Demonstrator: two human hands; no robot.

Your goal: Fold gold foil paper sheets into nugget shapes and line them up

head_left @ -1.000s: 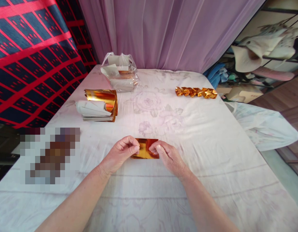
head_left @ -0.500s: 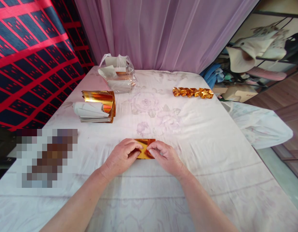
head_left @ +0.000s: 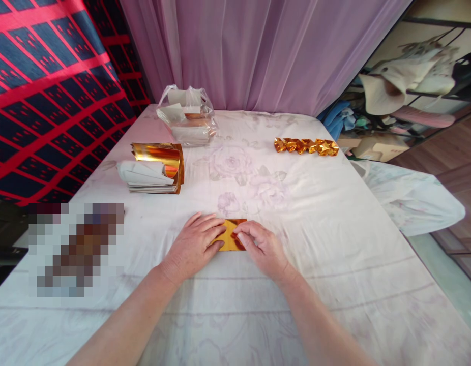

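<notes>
On the tabletop (head_left: pixel 235 325), a gold sheet (head_left: pixel 231 243) lies under both hands: the left hand (head_left: pixel 193 246) fans its fingers loosely over one end, the right hand (head_left: pixel 264 249) bunches thumb and forefinger over the other, pinching it or not, I can't tell. Beyond sit a curled paper stack (head_left: pixel 155 175), crinkled gold pieces (head_left: pixel 306 146) in a row, then a filled plastic bag (head_left: pixel 187 119).

A rectangular piece of shiny gold foil paper (head_left: pixel 230 241) is laid flat on the table (head_left: pixel 334 218), with its far and near edges set crosswise. Its left and right ends are partly covered; its bright surface is marked by darker, brownish reflections toward the right.
</notes>
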